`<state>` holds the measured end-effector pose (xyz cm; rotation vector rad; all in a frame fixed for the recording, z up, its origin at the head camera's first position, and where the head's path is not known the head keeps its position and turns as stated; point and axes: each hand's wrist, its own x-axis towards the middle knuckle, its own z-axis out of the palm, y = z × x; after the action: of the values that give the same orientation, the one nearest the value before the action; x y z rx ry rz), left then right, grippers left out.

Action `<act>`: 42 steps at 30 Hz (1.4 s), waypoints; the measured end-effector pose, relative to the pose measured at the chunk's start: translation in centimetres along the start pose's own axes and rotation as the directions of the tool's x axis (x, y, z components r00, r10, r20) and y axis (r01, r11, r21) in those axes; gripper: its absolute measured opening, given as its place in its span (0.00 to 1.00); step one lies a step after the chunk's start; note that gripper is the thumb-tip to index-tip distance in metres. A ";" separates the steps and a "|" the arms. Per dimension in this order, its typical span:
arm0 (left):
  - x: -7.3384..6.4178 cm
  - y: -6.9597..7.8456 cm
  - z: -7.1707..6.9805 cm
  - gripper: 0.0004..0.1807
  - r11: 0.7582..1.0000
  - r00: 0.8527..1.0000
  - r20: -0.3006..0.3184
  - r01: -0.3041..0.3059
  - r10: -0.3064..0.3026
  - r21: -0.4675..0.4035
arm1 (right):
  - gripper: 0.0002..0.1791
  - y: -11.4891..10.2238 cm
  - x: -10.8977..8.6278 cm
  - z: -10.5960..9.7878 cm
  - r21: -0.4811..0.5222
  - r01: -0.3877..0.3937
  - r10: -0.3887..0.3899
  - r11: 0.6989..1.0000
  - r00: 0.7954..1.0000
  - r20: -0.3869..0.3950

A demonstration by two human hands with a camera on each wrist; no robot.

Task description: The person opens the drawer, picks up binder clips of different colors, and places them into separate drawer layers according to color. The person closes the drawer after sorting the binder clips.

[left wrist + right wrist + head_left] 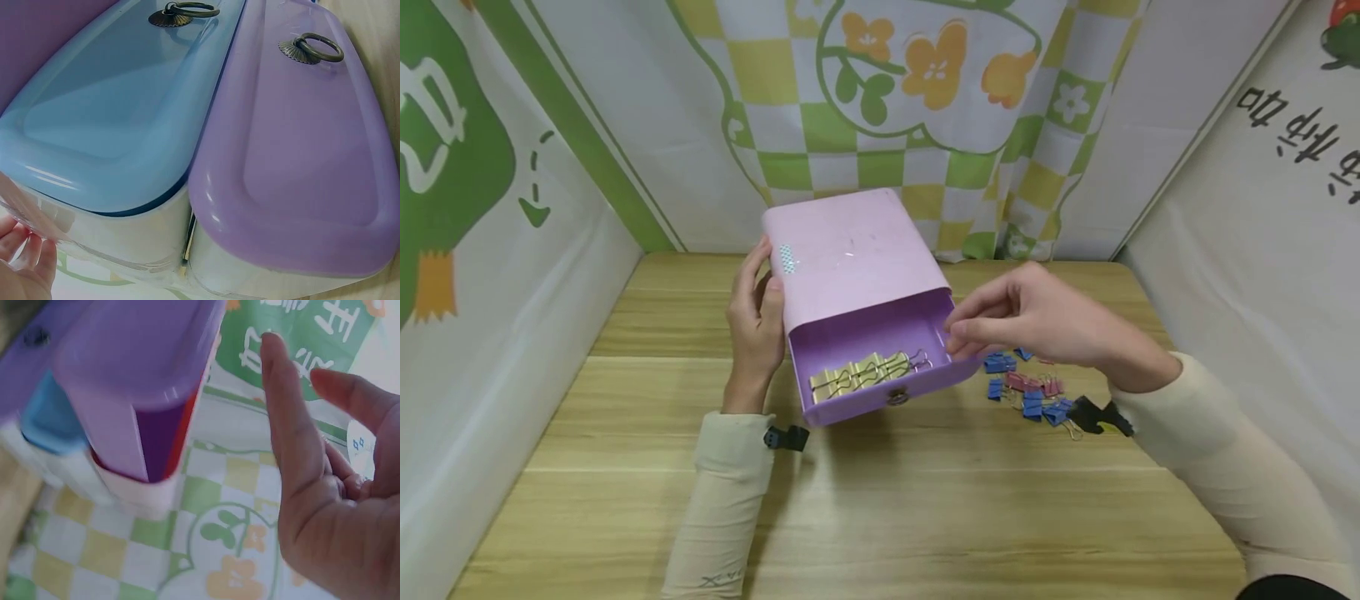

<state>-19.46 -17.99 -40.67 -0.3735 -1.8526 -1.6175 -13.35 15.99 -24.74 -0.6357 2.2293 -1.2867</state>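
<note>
A small stacked drawer chest [857, 258] with a pale pink top stands in the middle of the table. Its top purple drawer [842, 409] is pulled out toward me, and several gold binder clips [859, 375] sit in a row along its front. My left hand [756, 325] rests against the chest's left side, fingers fairly straight along it. At the drawer's right edge, my right hand [1033, 321] hovers with nothing in it; the right wrist view shows its thumb and index finger apart. Lower down, a blue drawer [119, 119] and another purple drawer [306, 144] are closed, each with a ring pull.
Loose blue binder clips [1033, 405] and red binder clips [1024, 382] lie on the wooden table [925, 517] right of the chest, below my right hand. Behind the chest hangs a checked, flowered cloth [895, 167]. White printed panels [1247, 275] rise at both sides.
</note>
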 end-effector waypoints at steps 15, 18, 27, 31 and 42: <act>0.1 -0.3 -0.1 0.30 1.000 1.000 0.006 -0.022 0.022 0.012 | 0.23 8.9 -1.9 7.1 0.458 -0.204 0.091 0.865 0.962 0.256; 0.2 -0.4 -0.2 0.31 0.999 0.999 0.006 -0.032 0.032 0.015 | 0.26 10.5 -1.0 8.6 0.531 -0.232 0.125 0.815 0.965 0.229; 0.0 -0.3 -0.1 0.30 1.000 1.000 0.008 -0.024 0.024 0.020 | 0.30 12.2 1.9 12.0 0.705 -0.152 0.112 0.692 0.988 0.104; 0.0 -0.1 0.0 0.30 1.000 1.000 0.010 -0.010 0.010 0.016 | 0.25 11.9 2.6 12.8 0.760 -0.095 0.084 0.643 0.995 0.053; 0.1 0.2 -0.1 0.30 1.000 1.000 0.007 0.012 -0.012 0.010 | 0.15 10.3 3.0 12.9 0.831 -0.064 0.092 0.553 0.996 0.015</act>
<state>-19.40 -18.12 -40.50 -0.3651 -1.8701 -1.6163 -9.37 10.35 -40.03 -0.1240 1.3353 -2.0682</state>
